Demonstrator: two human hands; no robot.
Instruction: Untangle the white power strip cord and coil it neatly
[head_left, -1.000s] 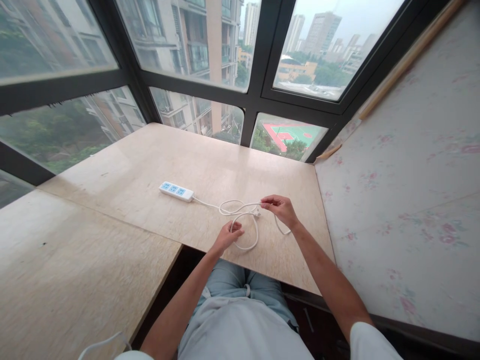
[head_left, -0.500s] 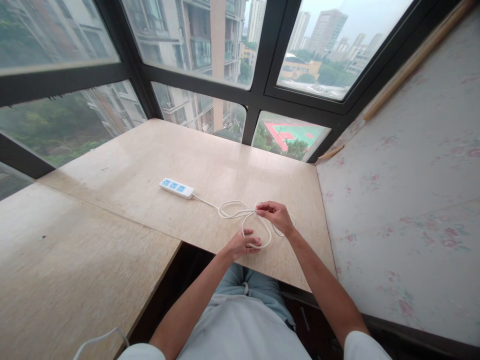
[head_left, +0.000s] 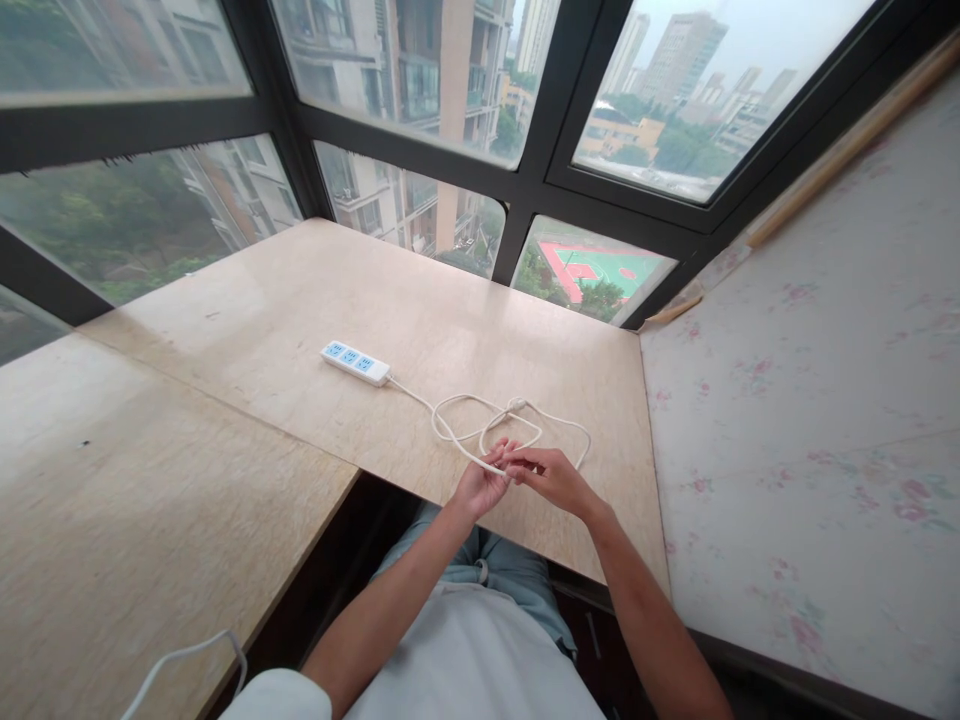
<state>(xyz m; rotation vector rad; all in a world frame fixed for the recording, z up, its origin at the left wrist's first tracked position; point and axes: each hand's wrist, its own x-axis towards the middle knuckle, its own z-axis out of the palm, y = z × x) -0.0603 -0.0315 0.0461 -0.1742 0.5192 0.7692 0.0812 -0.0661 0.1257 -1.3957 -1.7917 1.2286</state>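
A white power strip (head_left: 355, 363) with blue sockets lies on the tabletop, left of my hands. Its white cord (head_left: 411, 391) runs right from the strip into loose loops. The plug (head_left: 517, 405) appears to rest on the table just beyond my hands. Close to the table's front edge, my left hand (head_left: 482, 487) is turned palm up with the cord across its closed fingers. My right hand (head_left: 550, 476) meets it from the right, thumb and fingers pinching the same cord. The fingertips of both hands overlap, so part of the cord there is hidden.
The beige tabletop (head_left: 247, 300) has a step-in gap at its front, where my lap is. Dark window frames (head_left: 420, 145) border the back, and a floral wall (head_left: 795, 440) stands on the right. Another white cable (head_left: 184, 652) hangs at the lower left.
My right hand has come down and toward me, drawing a length of cord to my left hand. My left hand has turned upward and closed on the cord. The view has shifted slightly.
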